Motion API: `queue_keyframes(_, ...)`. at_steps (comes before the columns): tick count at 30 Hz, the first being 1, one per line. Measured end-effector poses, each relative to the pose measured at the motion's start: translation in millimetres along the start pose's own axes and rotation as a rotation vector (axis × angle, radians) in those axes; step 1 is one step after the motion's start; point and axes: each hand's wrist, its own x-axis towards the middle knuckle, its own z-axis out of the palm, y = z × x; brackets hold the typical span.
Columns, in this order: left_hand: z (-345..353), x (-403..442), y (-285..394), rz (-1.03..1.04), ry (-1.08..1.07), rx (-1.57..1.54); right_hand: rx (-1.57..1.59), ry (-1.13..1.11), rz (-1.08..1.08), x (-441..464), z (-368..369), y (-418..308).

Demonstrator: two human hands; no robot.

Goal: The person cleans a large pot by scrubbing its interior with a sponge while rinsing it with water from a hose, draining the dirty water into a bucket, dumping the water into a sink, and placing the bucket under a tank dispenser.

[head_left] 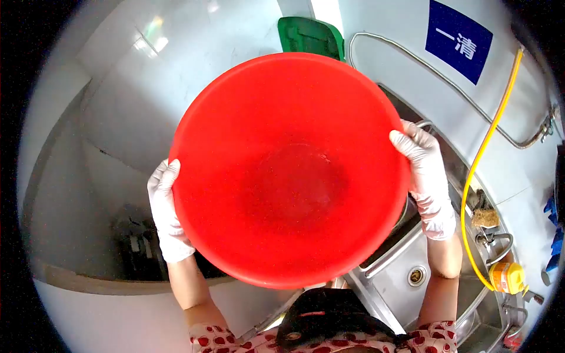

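A large round red basin point(294, 112) is held up in front of me, its hollow inside facing my view. No objects show inside it. My left hand point(168, 206), in a white glove, is closed on the basin's left rim with the thumb over the edge. On the opposite rim, my right hand point(425, 170), gloved the same way, grips with its thumb on the inner side. Both hands' other fingers are partly hidden behind the basin.
Below my right arm is a stainless steel sink point(397, 282) with a drain. A yellow hose point(475, 162) hangs along the wall beside a yellow bottle point(507, 277), a brown scrubber point(485, 218) and a tap point(500, 247). Behind the basin stands a green bin point(312, 36).
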Motion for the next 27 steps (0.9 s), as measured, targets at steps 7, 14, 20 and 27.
queue_keyframes(7, -9, 20, -69, -0.177, 0.016, 0.038, 0.168, 0.049, 0.041, -17, -31, -4)
queue_keyframes(14, 35, -9, 4, -0.219, -0.115, -0.072, 0.261, 0.152, 0.165, -44, -57, 24)
queue_keyframes(20, 92, 2, 1, -0.223, -0.301, 0.047, 0.383, 0.242, 0.228, -83, -86, 117)
queue_keyframes(27, 157, 54, -52, -0.478, -0.559, 0.262, 0.441, 0.396, 0.505, -146, -65, 181)
